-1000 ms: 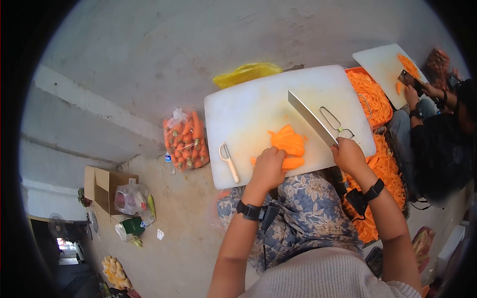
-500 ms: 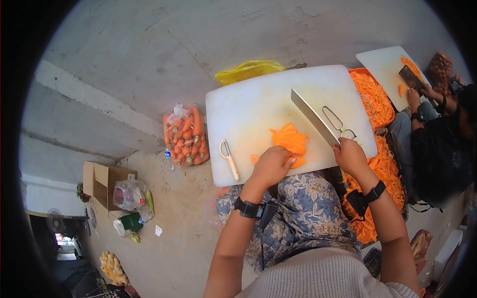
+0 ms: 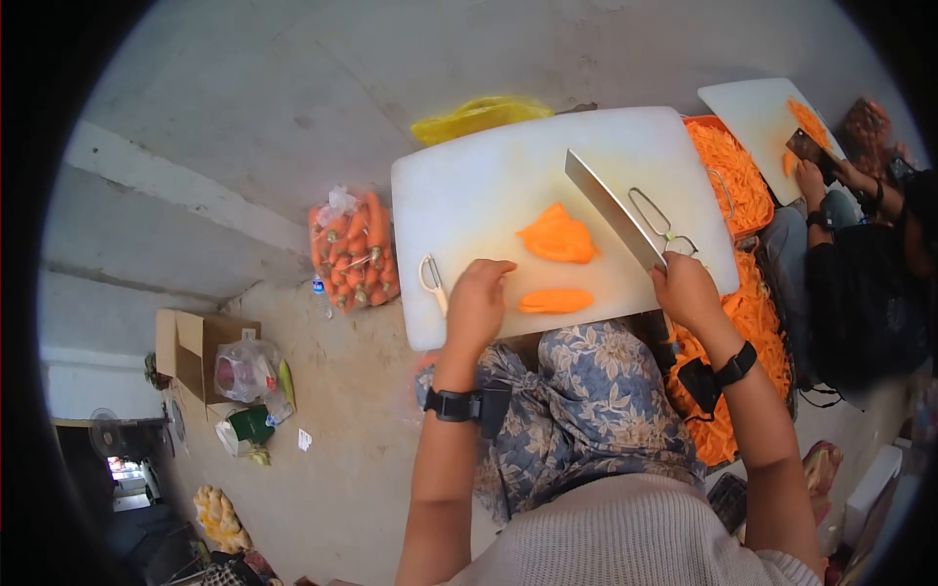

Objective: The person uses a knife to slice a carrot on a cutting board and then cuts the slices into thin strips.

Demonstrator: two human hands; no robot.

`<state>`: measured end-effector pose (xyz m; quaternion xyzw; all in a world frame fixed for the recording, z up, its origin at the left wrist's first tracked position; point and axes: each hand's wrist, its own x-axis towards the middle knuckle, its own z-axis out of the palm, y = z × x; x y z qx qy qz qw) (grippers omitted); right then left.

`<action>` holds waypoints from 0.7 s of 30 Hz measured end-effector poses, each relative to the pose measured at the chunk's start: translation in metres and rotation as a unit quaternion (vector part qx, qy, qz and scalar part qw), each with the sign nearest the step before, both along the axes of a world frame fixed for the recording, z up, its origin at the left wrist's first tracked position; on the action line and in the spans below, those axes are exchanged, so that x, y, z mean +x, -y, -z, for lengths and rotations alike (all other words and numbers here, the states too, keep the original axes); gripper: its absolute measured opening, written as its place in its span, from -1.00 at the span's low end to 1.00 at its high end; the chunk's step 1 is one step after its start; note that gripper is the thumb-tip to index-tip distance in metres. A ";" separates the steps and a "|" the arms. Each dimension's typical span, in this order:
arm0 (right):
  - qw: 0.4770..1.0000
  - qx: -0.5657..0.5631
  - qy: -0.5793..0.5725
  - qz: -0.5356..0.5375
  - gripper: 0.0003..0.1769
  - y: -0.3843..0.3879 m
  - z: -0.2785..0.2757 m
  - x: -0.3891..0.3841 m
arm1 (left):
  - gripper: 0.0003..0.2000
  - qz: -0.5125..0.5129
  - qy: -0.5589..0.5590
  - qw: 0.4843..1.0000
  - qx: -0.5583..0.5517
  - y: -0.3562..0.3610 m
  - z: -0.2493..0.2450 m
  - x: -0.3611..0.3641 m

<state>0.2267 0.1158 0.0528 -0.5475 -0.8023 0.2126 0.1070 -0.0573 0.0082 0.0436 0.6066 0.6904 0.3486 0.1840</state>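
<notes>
My right hand grips a wide cleaver, its blade slanting up and left over the white cutting board. Nothing is held in my left hand, which hovers at the board's near left with fingers stretched out. To its right lies a group of carrot slices near the front edge. Farther back sits a pile of thin carrot slices. A pale-handled peeler rests beside my left hand, partly hidden by it. Behind the cleaver lies a wire-framed peeler.
A bag of carrots stands left of the board. At right are an orange tray of carrot strips and more carrot strips. A co-worker's hand works at another board. A yellow bag lies behind.
My left hand has let go of the carrot slices and moved left. The slices now lie grouped at the front, apart from the pile. The cleaver stays in my right hand.
</notes>
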 end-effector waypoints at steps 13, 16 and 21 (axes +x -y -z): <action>1.000 -0.018 0.011 0.005 -0.76 0.000 -0.005 -0.003 | -0.79 -0.040 -0.088 0.988 -0.117 0.018 0.013 -0.010; 1.000 -0.017 0.019 -0.002 -0.75 -0.002 -0.007 -0.003 | -0.79 -0.099 -0.081 0.989 -0.078 0.018 0.021 -0.007; 1.000 -0.014 0.017 -0.003 -0.73 -0.002 0.000 0.001 | -0.77 -0.212 -0.094 0.972 0.031 0.013 0.017 0.018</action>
